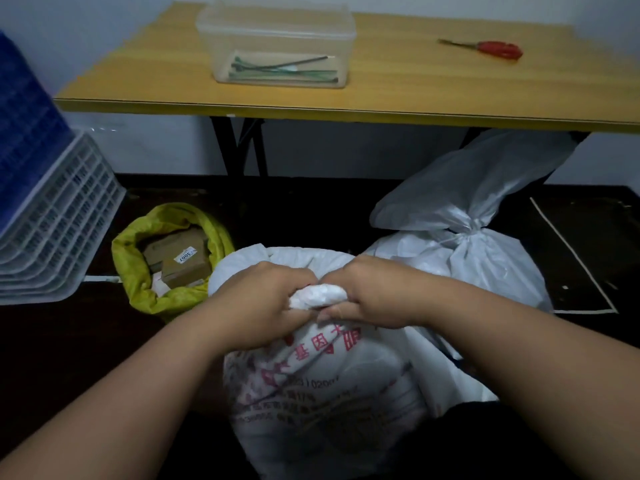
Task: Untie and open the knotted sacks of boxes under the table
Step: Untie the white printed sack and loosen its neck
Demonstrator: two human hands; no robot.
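Observation:
A white woven sack with red print [311,386] stands on the dark floor right in front of me. Its bunched neck [318,295] sticks out between my hands. My left hand [259,299] grips the neck from the left, and my right hand [370,292] grips it from the right, fingers curled round the fabric. Behind it to the right a second white sack [485,261] stands tied shut with a string knot [474,230]. To the left a yellow-green sack [138,268] stands open, with cardboard boxes [180,258] showing inside.
A wooden table [415,91] stands ahead, black legs below. On it sit a clear plastic tub [277,32] holding cable ties and red-handled scissors [491,49]. Stacked white and blue crates [52,216] lean at the left. White tape lines [581,265] mark the floor at right.

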